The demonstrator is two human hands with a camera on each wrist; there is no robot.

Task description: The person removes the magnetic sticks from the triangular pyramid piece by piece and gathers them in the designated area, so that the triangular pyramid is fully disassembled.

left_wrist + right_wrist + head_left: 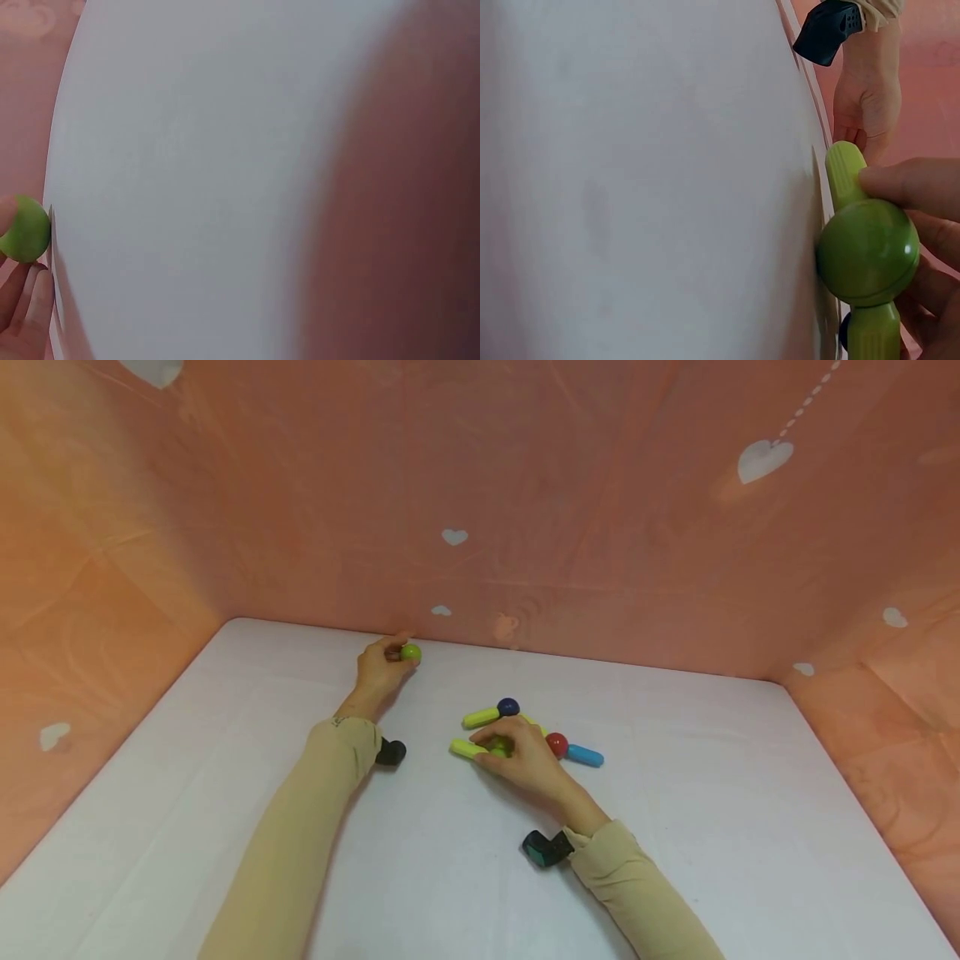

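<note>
Near the table's far edge, my left hand (378, 670) pinches a loose green ball (411, 652) between thumb and fingers. The same ball (28, 231) shows at the left border of the left wrist view. My right hand (528, 760) grips a joined piece of rods and balls lying mid-table. In the right wrist view its thumb and fingers are at a yellow-green rod (846, 172) and a second green ball (866, 251), with another rod (876, 334) below. Around that hand are a dark blue ball (508, 707), a yellow-green rod (481, 718), a red ball (557, 744) and a blue rod (586, 755). My right hand covers some joints.
A white table (712, 827) spreads under both arms. Orange-pink cloth with white hearts (600, 527) rises behind its far edge and along both sides. Black wrist devices (546, 849) sit at both cuffs, close to the tabletop.
</note>
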